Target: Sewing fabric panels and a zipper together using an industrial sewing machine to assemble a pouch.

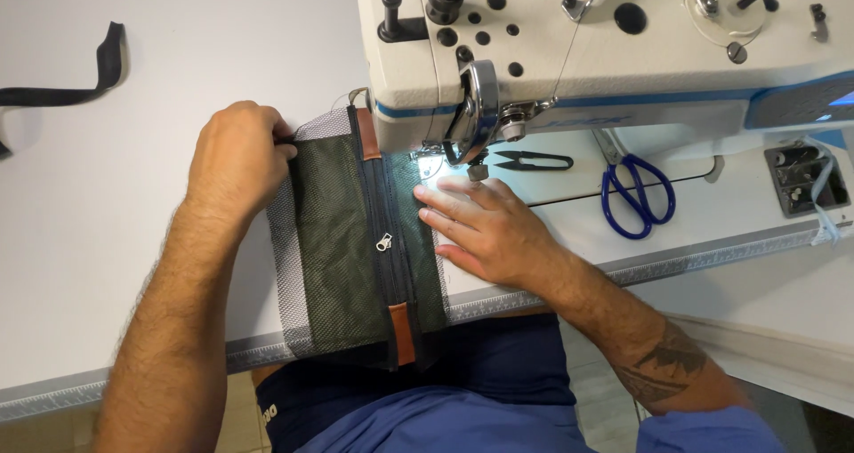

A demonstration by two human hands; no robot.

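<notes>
White sewing table (80, 240) spans the whole view, a grey ruler strip running along its near edge. Cream industrial sewing machine (614, 53) occupies the upper right, its head overhanging the bed, with a work light glaring at the needle area (433, 161). The person sits at the near edge in blue clothing. A dark green mesh pouch panel (342, 248) lies flat on the table left of the needle, with grey netting showing along its left and right borders and its near end hanging past the table edge. A dark zipper (384, 240) with a silver pull runs lengthwise down the panel, capped by a brown leather tab at each end. Left hand (236, 164) is curled closed, pinching the panel's far left corner. Right hand (485, 226) lies open and flat, fingers together, pressing the panel's right edge just below the presser foot. Blue-handled scissors (636, 191) rest on the machine bed to the right; black thread snips (531, 160) lie between them and the needle. A black strap (62, 84) lies at far left, well apart.
</notes>
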